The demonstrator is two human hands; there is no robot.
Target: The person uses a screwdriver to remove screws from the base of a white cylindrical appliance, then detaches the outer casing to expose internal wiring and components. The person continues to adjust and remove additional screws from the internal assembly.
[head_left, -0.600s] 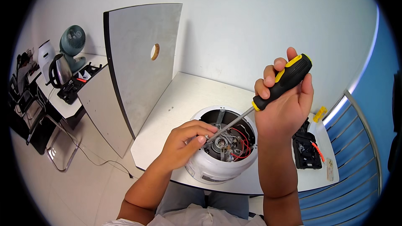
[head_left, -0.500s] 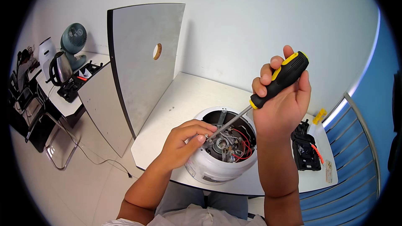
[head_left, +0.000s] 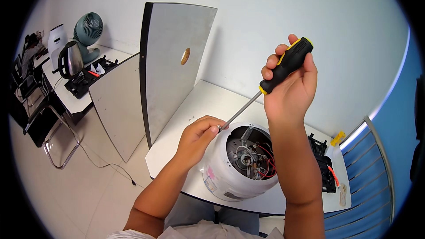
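Observation:
My right hand [head_left: 290, 95] grips the black-and-yellow handle of a screwdriver [head_left: 242, 109], which slants down to the left. My left hand [head_left: 197, 137] pinches the shaft's tip along with a small metal piece [head_left: 219, 128], probably a screw, too small to make out clearly. Both are just above the upper left rim of a round white appliance [head_left: 223, 188] on the white table [head_left: 217, 93]. Its top is open, showing a dark interior with a metal bracket, fittings and red wires [head_left: 268, 161].
An upright grey panel [head_left: 172, 75] bounds the table's left. At right lie a black tool case [head_left: 328, 181] and a yellow plastic item [head_left: 337, 138], beside a metal railing [head_left: 380, 159]. A neighbouring table holds a fan [head_left: 92, 28], a kettle [head_left: 71, 59] and another tool case [head_left: 82, 84].
Both hands and the screwdriver have risen, so the tip has come out of the appliance's opening to above its rim. The whole view has shifted slightly too.

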